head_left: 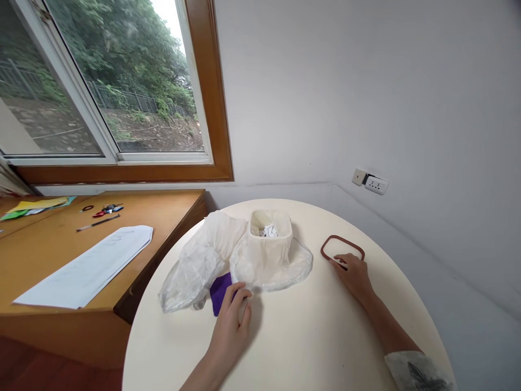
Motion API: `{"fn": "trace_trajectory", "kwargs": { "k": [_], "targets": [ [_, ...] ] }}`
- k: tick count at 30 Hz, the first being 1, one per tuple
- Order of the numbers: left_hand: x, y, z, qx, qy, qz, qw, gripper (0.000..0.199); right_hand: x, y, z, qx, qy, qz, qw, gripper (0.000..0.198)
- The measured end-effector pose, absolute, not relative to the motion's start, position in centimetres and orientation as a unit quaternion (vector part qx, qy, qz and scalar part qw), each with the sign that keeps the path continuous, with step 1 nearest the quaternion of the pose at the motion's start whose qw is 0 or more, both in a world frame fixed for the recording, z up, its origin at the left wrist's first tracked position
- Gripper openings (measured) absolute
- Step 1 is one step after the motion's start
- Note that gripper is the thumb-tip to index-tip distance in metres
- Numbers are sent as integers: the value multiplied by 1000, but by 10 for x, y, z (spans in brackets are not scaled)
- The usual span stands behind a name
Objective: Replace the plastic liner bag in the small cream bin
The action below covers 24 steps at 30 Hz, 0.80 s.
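Head view: brown frame point(348, 242) at the right hand point(355, 272), right of the lined bin point(266, 251).
Frame flat on worktop point(297, 336), long axis roughly left–right, right end slanting nearer; right hand appears to pinch its near edge. Bin stands apart to its left. Left hand point(232, 320), farther off, fingers loosely spread, seemingly holding nothing, beside purple cloth point(218, 291).

Left hand point(232, 316) loosely curled; right hand point(354, 270) palm-down
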<state>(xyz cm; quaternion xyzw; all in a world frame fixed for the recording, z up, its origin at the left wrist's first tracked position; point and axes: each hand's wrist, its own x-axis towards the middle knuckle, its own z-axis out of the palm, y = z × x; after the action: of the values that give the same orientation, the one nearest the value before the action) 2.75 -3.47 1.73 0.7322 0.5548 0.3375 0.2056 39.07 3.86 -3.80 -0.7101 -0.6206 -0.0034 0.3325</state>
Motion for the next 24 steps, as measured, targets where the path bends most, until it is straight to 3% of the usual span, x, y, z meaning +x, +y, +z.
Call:
{"fn": "trace_trajectory", "kwargs": {
  "k": [6,17,24],
  "targets": [
    [18,-22,42,751,541,329,190,19,377,45,-18,-707,-612,-50,352,32],
    [-7,99,93,756,614,135,182,27,322,82,16,-675,-699,3,235,31],
    [8,133,86,724,633,29,274,28,305,101,14,-687,-710,18,156,27]
  ]
}}
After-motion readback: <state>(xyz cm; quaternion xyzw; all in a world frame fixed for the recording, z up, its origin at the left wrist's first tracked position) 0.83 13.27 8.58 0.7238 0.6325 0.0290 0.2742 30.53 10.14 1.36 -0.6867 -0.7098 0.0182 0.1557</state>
